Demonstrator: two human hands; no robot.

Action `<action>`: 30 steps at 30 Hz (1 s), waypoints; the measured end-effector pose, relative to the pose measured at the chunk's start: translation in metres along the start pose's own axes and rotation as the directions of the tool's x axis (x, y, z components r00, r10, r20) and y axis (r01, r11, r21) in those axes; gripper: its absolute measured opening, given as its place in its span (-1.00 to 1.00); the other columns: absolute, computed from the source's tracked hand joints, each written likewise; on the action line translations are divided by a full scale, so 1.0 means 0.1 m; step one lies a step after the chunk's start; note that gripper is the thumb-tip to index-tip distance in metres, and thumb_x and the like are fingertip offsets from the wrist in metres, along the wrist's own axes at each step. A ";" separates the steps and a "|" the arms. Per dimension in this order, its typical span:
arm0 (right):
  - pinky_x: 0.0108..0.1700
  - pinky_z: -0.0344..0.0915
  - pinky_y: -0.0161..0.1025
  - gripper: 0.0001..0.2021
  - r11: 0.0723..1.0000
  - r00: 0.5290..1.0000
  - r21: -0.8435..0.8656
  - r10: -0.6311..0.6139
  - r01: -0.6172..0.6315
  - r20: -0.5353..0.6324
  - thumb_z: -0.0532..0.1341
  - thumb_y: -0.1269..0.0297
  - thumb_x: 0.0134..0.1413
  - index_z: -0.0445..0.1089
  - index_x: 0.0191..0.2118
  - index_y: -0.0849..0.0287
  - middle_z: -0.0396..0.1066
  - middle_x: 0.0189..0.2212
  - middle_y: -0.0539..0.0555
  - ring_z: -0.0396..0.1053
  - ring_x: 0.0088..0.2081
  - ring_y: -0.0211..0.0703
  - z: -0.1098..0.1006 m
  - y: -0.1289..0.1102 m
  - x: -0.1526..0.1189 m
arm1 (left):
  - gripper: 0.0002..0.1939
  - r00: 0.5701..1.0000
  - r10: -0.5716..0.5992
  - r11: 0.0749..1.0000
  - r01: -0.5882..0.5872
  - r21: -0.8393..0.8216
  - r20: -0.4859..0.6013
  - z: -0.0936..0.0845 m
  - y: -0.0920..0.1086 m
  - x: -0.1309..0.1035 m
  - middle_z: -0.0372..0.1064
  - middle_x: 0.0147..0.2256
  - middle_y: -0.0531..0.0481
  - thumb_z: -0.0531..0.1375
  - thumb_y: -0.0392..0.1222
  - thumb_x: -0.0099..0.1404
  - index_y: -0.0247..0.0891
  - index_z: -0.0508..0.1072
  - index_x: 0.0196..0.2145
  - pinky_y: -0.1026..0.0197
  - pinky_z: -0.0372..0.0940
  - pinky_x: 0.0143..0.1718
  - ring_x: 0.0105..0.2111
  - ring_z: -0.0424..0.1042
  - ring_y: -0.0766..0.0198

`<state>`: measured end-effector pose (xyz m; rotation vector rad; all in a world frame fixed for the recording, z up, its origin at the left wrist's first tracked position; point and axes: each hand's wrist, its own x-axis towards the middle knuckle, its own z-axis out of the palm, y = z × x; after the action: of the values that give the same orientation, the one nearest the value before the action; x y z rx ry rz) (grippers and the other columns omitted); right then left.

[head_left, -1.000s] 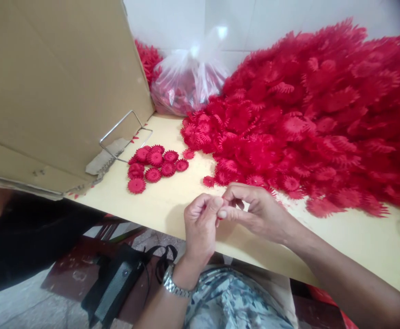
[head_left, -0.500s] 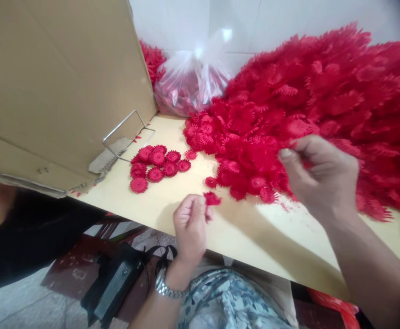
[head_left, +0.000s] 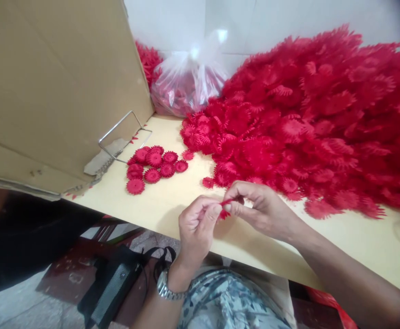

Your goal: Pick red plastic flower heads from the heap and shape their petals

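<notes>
My left hand (head_left: 197, 226), a watch on its wrist, pinches a small red flower piece (head_left: 224, 214) with fringed edges above the table's front part. My right hand (head_left: 263, 210) meets it there, thumb and forefinger closed on a thin red petal piece (head_left: 227, 201). The two pieces touch or overlap; my fingers hide most of both. Beyond my hands lies a large heap of red fringed flower pieces (head_left: 296, 128). To the left, several small red toothed discs (head_left: 152, 175) sit in a cluster on the yellowish table (head_left: 165, 205).
A big cardboard box (head_left: 59, 82) walls off the left side, with a bent metal wire frame (head_left: 116, 128) against it. At the back stands a tied clear plastic bag (head_left: 189, 87). Another person's dark sleeve (head_left: 32, 242) shows at lower left, near a black bag (head_left: 113, 283).
My right hand has come from the heap down and left to my left hand, bringing a red petal piece against the one there. My left hand has stayed nearly in place.
</notes>
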<state>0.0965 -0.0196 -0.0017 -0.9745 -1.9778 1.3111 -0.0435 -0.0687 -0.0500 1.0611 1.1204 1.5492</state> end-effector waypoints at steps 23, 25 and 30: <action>-0.54 0.05 -0.38 -0.67 0.996 0.991 -0.043 0.075 -0.080 -0.112 0.07 0.06 0.16 0.17 -0.52 0.17 0.13 -0.62 -0.08 0.10 -0.56 -0.35 0.08 0.12 -0.08 | -0.91 0.980 0.141 0.902 -0.186 0.389 0.141 0.02 0.17 0.02 0.31 -0.37 0.00 0.19 -0.34 0.18 -0.24 0.47 -0.33 0.33 0.23 -0.41 -0.43 0.30 0.37; -0.51 0.12 -0.36 -0.64 0.994 0.991 0.045 0.099 -0.095 -0.093 0.08 0.00 0.14 0.21 -0.49 0.18 0.19 -0.60 -0.05 0.16 -0.53 -0.32 0.08 0.11 -0.08 | -0.91 0.973 0.187 0.881 -0.228 0.416 0.137 0.04 0.18 0.02 0.32 -0.40 0.00 0.18 -0.36 0.19 -0.24 0.47 -0.39 0.33 0.23 -0.42 -0.43 0.32 0.36; -0.42 0.20 -0.34 -0.68 0.988 0.997 0.139 0.075 -0.070 -0.030 0.06 0.01 0.16 0.30 -0.40 0.18 0.29 -0.49 0.00 0.25 -0.44 -0.27 0.04 0.06 -0.11 | -0.89 0.974 0.225 0.930 -0.207 0.304 -0.026 0.07 0.12 0.03 0.31 -0.41 0.01 0.21 -0.36 0.15 -0.20 0.51 -0.39 0.34 0.19 -0.51 -0.47 0.31 0.36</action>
<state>0.1016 -0.0288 -0.0096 -1.0039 -1.8148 1.4401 -0.0396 -0.0667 -0.0370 1.3891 1.3479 1.6232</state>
